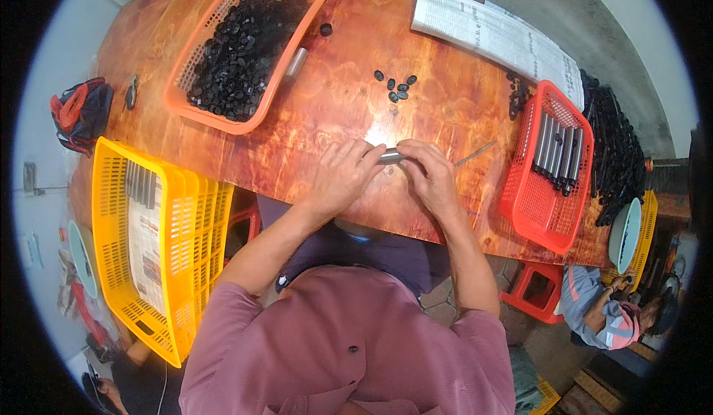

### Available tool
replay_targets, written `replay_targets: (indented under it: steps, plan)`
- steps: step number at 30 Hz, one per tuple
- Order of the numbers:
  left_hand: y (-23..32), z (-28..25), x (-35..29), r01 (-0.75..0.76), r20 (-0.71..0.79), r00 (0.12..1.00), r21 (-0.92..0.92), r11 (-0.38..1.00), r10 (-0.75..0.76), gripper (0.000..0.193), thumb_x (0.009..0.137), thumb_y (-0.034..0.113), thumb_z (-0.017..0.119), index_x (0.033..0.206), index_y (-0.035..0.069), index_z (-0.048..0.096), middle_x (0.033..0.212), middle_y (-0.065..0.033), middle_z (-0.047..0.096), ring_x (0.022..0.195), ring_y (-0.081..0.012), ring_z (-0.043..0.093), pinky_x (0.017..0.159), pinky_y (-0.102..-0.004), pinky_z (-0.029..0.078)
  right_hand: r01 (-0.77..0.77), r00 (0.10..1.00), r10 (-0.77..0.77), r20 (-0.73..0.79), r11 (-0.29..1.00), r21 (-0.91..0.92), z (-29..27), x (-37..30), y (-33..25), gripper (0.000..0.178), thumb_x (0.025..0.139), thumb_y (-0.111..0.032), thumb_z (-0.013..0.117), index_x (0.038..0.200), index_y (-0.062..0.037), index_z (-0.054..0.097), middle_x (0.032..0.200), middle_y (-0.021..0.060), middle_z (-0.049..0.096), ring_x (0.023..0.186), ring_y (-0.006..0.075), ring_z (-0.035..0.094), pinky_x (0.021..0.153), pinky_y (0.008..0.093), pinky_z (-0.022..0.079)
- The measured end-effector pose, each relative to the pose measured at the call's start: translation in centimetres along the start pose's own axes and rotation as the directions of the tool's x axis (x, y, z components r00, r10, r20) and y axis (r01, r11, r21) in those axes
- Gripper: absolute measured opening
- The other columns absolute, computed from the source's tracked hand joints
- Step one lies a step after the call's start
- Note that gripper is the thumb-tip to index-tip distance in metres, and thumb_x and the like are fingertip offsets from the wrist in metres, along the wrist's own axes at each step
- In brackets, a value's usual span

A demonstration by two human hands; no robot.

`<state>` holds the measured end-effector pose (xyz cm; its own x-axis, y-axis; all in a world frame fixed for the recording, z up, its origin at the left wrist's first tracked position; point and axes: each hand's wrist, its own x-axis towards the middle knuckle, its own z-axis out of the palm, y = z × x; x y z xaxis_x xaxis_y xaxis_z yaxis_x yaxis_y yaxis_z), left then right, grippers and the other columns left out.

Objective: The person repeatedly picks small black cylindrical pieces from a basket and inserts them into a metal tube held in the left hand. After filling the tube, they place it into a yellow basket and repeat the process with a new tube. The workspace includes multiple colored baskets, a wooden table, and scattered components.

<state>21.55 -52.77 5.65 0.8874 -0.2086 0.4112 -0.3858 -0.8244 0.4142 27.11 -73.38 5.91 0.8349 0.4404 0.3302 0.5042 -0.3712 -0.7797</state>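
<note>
My left hand (343, 171) and my right hand (431, 171) meet over the near part of the wooden table. Between them they hold a short grey metal tube (389, 157), lying roughly level, the left fingers round one end and the right fingertips pinching the other. Whether a cap sits in the tube's right end is hidden by my fingers. Just right of my right hand lies a thin metal rod (475, 153). Beyond my hands, several small black oval caps (393, 96) are scattered on the tabletop.
An orange basket (173, 101) full of black caps stands far left, beside a lone tube (296, 63). On the right, a red basket (546, 225) holds metal tubes, near piled black rods (615, 144). Yellow crates (178, 266) stand left. Another person (605, 307) sits lower right.
</note>
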Motion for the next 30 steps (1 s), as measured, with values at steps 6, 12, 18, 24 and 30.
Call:
replay_targets:
  steps: [6, 12, 18, 24, 30]
  plan:
    - [-0.4, -0.9, 0.5, -0.032, 0.029, 0.999, -0.058, 0.998, 0.034, 0.035, 0.087, 0.022, 0.076, 0.119, 0.008, 0.069, 0.100, -0.0060, 0.065, 0.092, -0.0259, 0.064, 0.079, -0.0394, 0.049, -0.078, 0.997, 0.077, 0.004, 0.997, 0.011, 0.0, -0.1, -0.5, 0.023, 0.082, 0.001, 0.077, 0.105, 0.0003, 0.072, 0.107, 0.0145, 0.073, 0.099, 0.0309, 0.068, 0.085, 0.0380, 0.055]
    - [-0.9, -1.3, 1.2, -0.107, 0.062, 0.992, -0.043, 0.993, 0.109, 0.034, 0.086, 0.021, 0.076, 0.116, 0.008, 0.070, 0.096, -0.0066, 0.063, 0.090, -0.0260, 0.063, 0.078, -0.0396, 0.049, -0.379, 0.916, 0.374, 0.147, 0.925, 0.010, -0.7, 4.0, -1.7, 0.019, 0.089, -0.018, 0.070, 0.094, 0.0007, 0.072, 0.093, 0.0174, 0.069, 0.092, 0.0338, 0.066, 0.081, 0.0421, 0.052]
    - [-0.8, -1.3, 1.5, -0.130, 0.087, 0.988, 0.002, 0.991, 0.130, 0.032, 0.084, 0.021, 0.078, 0.112, 0.007, 0.070, 0.092, -0.0072, 0.061, 0.088, -0.0269, 0.062, 0.077, -0.0401, 0.049, -0.138, 0.990, 0.120, -0.070, 0.893, -0.428, 4.4, 6.4, 0.1, 0.025, 0.090, -0.025, 0.068, 0.087, -0.0007, 0.068, 0.091, 0.0182, 0.061, 0.093, 0.0366, 0.057, 0.084, 0.0492, 0.042]
    - [-1.4, -0.9, 1.1, -0.046, 0.047, 0.997, -0.137, 0.989, 0.053, 0.032, 0.084, 0.021, 0.078, 0.111, 0.005, 0.070, 0.093, -0.0098, 0.063, 0.087, -0.0297, 0.062, 0.076, -0.0407, 0.051, -0.203, 0.979, 0.165, -0.121, 0.857, -0.473, 4.8, 6.3, 0.1, 0.020, 0.090, -0.021, 0.067, 0.092, -0.0011, 0.066, 0.096, 0.0177, 0.059, 0.097, 0.0361, 0.055, 0.084, 0.0484, 0.040]
    - [-1.7, -0.6, 1.3, -0.012, 0.066, 0.998, -0.150, 0.989, 0.022, 0.031, 0.083, 0.020, 0.079, 0.109, 0.005, 0.071, 0.091, -0.0106, 0.064, 0.084, -0.0307, 0.062, 0.075, -0.0404, 0.051, -0.224, 0.975, 0.198, -0.106, 0.850, -0.477, 4.8, 6.6, 0.0, 0.020, 0.089, -0.021, 0.069, 0.091, -0.0011, 0.066, 0.096, 0.0172, 0.058, 0.096, 0.0353, 0.055, 0.083, 0.0487, 0.040]
